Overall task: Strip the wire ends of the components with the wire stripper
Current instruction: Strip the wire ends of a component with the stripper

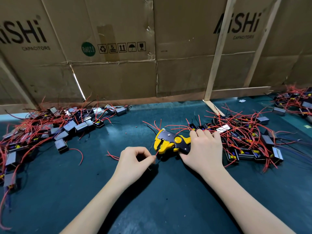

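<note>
Left hand [136, 159] pinching a thin red wire [156, 153] between thumb and fingertip, tip fed toward the front of the wire stripper [170, 142]. Right hand [200, 149] wrapped round the stripper's yellow handles, tool lying low over the green table [152, 200]. Component on that wire hidden under the left hand, probably. Unstripped or finished components heaped left [50, 130] and right [244, 139], impossible to tell which. Wire likely light, limp, springy: best pinched close behind the tip so as not to buckle. Stripper rigid, sprung: best held far back on the handles for leverage, squeezed steadily.
</note>
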`<state>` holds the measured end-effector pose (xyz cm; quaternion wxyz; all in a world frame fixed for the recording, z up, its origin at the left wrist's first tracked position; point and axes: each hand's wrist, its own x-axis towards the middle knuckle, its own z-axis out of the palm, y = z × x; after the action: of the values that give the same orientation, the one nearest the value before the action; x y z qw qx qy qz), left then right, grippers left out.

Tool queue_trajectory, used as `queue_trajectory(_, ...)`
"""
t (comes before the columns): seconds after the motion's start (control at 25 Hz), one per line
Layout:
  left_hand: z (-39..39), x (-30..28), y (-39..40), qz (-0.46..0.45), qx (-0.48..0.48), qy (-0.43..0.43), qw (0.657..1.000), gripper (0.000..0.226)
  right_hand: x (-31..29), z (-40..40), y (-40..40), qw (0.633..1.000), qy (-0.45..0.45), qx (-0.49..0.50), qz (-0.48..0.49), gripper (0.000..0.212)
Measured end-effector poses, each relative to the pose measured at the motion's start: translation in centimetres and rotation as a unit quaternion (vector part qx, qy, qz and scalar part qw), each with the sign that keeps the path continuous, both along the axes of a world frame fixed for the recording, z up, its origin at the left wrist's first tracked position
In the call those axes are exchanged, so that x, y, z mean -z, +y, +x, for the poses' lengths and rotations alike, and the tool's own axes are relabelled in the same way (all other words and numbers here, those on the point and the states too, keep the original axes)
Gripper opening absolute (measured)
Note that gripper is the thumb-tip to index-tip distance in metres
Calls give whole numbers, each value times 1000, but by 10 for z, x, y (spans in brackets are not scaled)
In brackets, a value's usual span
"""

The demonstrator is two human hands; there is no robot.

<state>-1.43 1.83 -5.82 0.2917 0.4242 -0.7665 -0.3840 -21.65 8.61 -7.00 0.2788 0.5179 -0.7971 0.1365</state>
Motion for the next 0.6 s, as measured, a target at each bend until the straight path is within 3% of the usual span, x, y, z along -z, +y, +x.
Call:
queue_trajectory(0.48, 1, 1, -3, -14, -2, -7, 1000, 25, -7, 1, 0, 996, -27, 0, 83, 48)
queue_trajectory(0.6, 4, 1, -3, -44, 19, -3, 999, 27, -8, 4, 3, 999, -31, -12, 23, 52)
